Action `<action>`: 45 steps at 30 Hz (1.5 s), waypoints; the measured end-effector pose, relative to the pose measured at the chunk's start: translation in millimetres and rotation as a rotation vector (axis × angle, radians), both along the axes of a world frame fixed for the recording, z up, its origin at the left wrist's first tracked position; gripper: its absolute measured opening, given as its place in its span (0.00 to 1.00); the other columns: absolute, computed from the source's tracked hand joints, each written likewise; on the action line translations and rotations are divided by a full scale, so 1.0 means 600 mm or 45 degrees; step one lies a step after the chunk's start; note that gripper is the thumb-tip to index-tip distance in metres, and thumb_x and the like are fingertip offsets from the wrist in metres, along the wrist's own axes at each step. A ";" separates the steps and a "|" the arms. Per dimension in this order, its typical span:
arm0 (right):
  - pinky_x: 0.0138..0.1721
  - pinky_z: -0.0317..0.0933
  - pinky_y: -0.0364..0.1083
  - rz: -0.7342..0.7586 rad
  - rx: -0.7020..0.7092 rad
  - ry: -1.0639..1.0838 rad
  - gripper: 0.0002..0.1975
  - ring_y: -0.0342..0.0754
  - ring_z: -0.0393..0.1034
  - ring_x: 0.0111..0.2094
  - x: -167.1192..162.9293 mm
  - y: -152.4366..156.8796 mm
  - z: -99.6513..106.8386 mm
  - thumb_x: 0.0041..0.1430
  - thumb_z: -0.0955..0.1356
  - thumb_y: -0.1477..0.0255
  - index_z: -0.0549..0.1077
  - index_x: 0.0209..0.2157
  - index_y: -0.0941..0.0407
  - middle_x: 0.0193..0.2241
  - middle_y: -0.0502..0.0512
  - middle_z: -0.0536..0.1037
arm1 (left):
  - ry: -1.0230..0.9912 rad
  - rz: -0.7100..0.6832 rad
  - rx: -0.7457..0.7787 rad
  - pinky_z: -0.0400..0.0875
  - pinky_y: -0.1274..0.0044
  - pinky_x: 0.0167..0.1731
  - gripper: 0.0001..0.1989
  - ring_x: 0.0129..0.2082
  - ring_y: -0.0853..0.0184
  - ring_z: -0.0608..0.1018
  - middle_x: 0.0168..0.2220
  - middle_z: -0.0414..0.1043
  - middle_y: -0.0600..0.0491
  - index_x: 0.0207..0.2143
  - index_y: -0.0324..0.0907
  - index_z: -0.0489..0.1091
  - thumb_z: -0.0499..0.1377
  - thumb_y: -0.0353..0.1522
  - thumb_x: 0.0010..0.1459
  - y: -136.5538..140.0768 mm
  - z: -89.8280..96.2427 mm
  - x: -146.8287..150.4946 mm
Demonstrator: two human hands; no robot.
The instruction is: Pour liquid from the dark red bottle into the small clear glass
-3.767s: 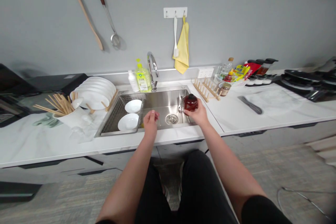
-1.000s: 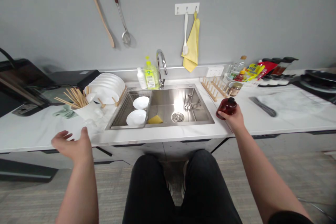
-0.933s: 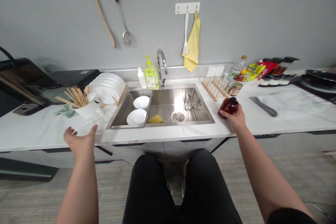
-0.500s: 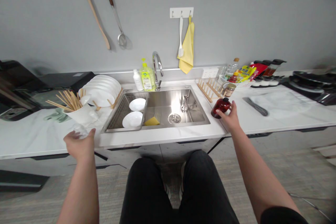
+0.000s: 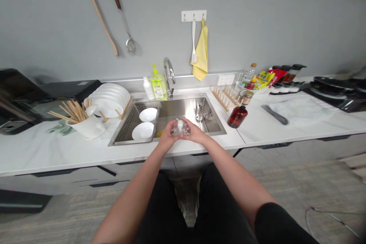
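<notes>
In front of the sink's near edge, my left hand (image 5: 168, 133) and my right hand (image 5: 194, 131) meet around a small clear bottle (image 5: 184, 131). A white pump top (image 5: 180, 124) shows at the middle of the bottle, seen from above. Fingers of both hands curl about its sides and hide part of it. To the right of the sink, an amber bottle (image 5: 237, 117) with a dark cap stands upright on the counter, apart from my hands. Below and beyond the hands lies the steel sink (image 5: 187, 106), and a yellow sponge (image 5: 160, 133) is partly covered by my left hand.
White bowls (image 5: 143, 131) sit in a drain basket at the sink's left. Further left are a plate rack with white plates (image 5: 110, 99) and a white jug of chopsticks (image 5: 88, 126). The faucet (image 5: 169, 76) rises behind. A wooden rack (image 5: 224, 99) and a jar (image 5: 246, 97) stand right.
My left hand has come from the left counter to the middle with the clear bottle. My right hand has left the amber bottle and joined it. The amber bottle stays on the counter.
</notes>
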State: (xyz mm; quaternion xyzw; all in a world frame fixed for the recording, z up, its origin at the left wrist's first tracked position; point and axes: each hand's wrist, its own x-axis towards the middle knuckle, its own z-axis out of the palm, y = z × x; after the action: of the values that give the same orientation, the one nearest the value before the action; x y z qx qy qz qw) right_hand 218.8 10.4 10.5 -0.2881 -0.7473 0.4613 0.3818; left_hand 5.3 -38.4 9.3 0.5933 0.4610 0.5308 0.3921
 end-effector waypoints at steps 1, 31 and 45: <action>0.61 0.75 0.59 0.020 -0.047 0.012 0.54 0.60 0.78 0.61 0.002 0.014 -0.003 0.51 0.84 0.59 0.63 0.75 0.49 0.68 0.65 0.76 | -0.024 -0.050 -0.016 0.77 0.58 0.60 0.42 0.63 0.48 0.79 0.64 0.77 0.44 0.65 0.49 0.72 0.78 0.36 0.47 0.016 -0.003 0.005; 0.52 0.74 0.54 -0.360 0.362 -0.541 0.39 0.60 0.84 0.51 0.006 0.036 -0.021 0.56 0.82 0.64 0.69 0.65 0.52 0.56 0.63 0.85 | 0.594 0.320 0.331 0.59 0.73 0.33 0.21 0.30 0.66 0.67 0.28 0.63 0.58 0.27 0.44 0.66 0.75 0.42 0.55 0.078 0.006 0.022; 0.54 0.75 0.55 -0.321 0.365 -0.535 0.40 0.61 0.84 0.54 0.006 0.036 -0.023 0.57 0.83 0.58 0.69 0.66 0.51 0.59 0.64 0.83 | 0.562 0.240 0.318 0.63 0.73 0.34 0.18 0.30 0.66 0.69 0.30 0.65 0.57 0.30 0.44 0.71 0.75 0.42 0.57 0.088 0.002 0.017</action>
State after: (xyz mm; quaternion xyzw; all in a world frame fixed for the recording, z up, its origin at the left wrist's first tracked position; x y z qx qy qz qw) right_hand 222.5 32.1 -3.5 -0.4111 -0.8260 0.2297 0.3097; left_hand 15.3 14.3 10.8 0.6927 0.5196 0.4755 0.1548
